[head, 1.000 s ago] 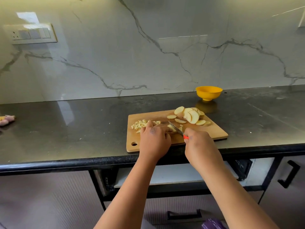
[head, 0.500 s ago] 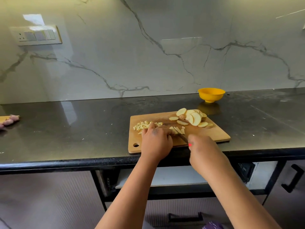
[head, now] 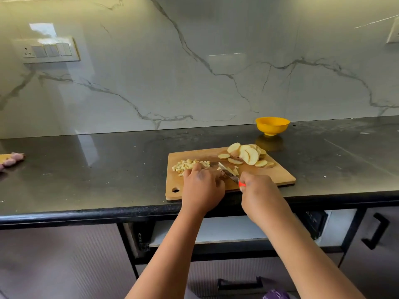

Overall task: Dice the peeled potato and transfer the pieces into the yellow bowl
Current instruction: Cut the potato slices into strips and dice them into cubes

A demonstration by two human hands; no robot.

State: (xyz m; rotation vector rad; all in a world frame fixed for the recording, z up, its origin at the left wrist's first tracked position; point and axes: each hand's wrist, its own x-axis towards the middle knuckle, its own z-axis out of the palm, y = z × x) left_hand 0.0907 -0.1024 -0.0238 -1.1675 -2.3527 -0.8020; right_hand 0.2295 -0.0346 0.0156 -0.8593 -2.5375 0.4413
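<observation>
A board [head: 278,176] lies mid-frame on the counter [head: 97,169]. Dice [head: 187,165] sit on its left part, slices [head: 248,155] on its upper right. The bowl [head: 272,125] stands behind the board, near the wall.

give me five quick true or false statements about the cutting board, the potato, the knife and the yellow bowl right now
1. The right hand grips the red-handled knife. True.
2. The yellow bowl stands on the cutting board. False: it stands on the black countertop, behind the board.
3. The diced potato pieces lie on the board's left part. True.
4. The potato slices lie in the bowl. False: they are heaped at the board's far right.
5. The left hand rests idle on the countertop. False: it holds potato strips on the board beside the blade.
</observation>
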